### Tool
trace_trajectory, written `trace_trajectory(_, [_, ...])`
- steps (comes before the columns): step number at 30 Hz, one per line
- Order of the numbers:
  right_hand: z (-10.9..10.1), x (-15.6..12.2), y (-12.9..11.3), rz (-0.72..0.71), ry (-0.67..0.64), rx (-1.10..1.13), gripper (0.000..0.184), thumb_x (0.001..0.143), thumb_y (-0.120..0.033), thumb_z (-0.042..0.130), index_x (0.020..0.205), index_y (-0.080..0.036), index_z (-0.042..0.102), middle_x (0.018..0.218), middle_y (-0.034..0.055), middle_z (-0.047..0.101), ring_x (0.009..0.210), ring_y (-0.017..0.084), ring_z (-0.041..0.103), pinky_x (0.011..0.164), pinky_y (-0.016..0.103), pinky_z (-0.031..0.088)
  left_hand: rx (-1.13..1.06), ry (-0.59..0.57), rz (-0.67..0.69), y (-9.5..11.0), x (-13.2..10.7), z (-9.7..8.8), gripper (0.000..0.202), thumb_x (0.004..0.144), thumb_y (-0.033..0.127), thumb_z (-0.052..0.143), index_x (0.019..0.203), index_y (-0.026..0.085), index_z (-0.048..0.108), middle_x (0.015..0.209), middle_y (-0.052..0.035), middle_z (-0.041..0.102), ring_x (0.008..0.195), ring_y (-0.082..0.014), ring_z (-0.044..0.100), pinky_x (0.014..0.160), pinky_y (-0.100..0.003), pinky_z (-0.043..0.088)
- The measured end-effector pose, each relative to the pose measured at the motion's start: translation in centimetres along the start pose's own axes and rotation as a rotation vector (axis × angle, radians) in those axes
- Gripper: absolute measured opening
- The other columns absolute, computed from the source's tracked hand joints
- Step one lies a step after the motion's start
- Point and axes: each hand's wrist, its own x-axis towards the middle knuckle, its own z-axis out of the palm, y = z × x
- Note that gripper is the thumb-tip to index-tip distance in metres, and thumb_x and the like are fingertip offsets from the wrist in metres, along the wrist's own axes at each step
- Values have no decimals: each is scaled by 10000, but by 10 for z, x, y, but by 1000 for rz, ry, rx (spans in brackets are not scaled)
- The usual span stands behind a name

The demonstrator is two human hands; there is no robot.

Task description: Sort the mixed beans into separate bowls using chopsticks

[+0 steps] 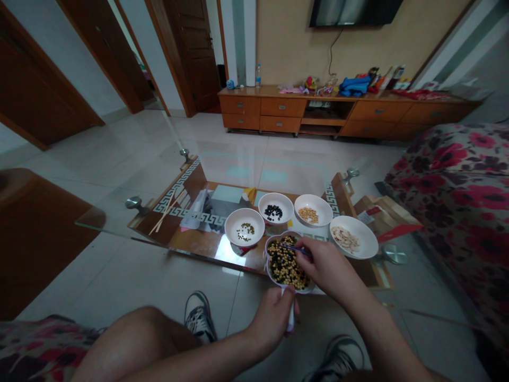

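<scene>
L hand (272, 318) clenched on bowl handle (290, 317); R fingers (304, 245) pinching thin blue sticks (299, 249) in mixed beans (283, 265), white bowl (276, 199) nearby.

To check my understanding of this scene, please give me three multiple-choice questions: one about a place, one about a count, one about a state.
1. Where is the bowl of black beans?
A. On the sofa
B. Between the bowl of green beans and the bowl of yellow beans
C. On the wooden cabinet

2. How many bowls stand beyond the mixed-bean bowl?
A. Two
B. Three
C. Four

3. What does the right hand hold?
A. A thin blue utensil
B. A wooden chopstick
C. Nothing

1: B, it stands in the row between those two bowls.
2: C, those three and the pale-seed bowl.
3: A, the fingers grip it, its tip over the beans.
</scene>
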Motion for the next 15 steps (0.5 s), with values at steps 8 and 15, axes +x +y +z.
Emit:
trace_trajectory(8, [7, -7, 3, -1, -80, 35, 154, 887, -239, 514, 884, -187, 658, 799, 63, 709, 682, 171, 632, 614, 257, 394, -13, -16, -22, -3, 5, 0, 702, 734, 875, 311, 609, 214, 513, 428, 35, 409, 403, -123, 425, 443, -249, 323])
trace_trajectory(15, [10, -10, -4, -17, -206, 107, 115, 849, -247, 576, 798, -199, 666, 733, 38, 681, 623, 152, 569, 583, 253, 358, -21, -15, -9, -4, 5, -1, 683, 758, 847, 325, 610, 211, 524, 424, 37, 407, 400, -121, 424, 440, -244, 328])
